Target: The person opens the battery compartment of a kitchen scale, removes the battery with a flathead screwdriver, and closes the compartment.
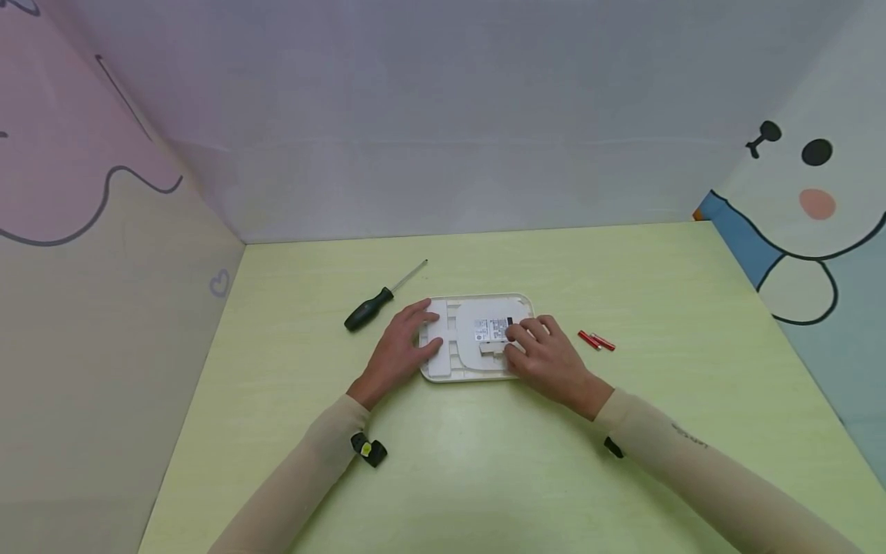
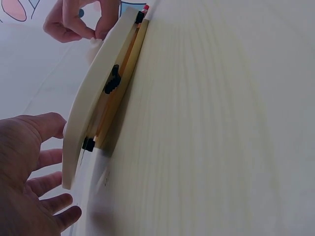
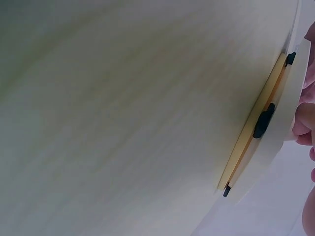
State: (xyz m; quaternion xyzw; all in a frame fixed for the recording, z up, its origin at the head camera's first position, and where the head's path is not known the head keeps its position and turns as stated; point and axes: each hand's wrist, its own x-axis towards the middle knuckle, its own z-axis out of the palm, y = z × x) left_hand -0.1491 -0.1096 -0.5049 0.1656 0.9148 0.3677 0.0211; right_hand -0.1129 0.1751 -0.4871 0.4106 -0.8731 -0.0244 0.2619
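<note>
From the head camera, your left hand [image 1: 404, 350] lies flat with straight fingers on the white device [image 1: 477, 337], likely pinning it to the table [image 1: 484, 462], while your right hand [image 1: 547, 358] pinches a small tab near the label [image 1: 490, 329]; a screwdriver [image 1: 377, 302] sits beyond your left hand and two red batteries [image 1: 597, 341] just beyond your right, with open table all round. At your left wrist, the device's [image 2: 91, 108] rim stands just beside your relaxed fingers [image 2: 44, 125]. At your right wrist, its edge [image 3: 275, 132] meets the table, your fingers [image 3: 305, 123] curled at it.
</note>
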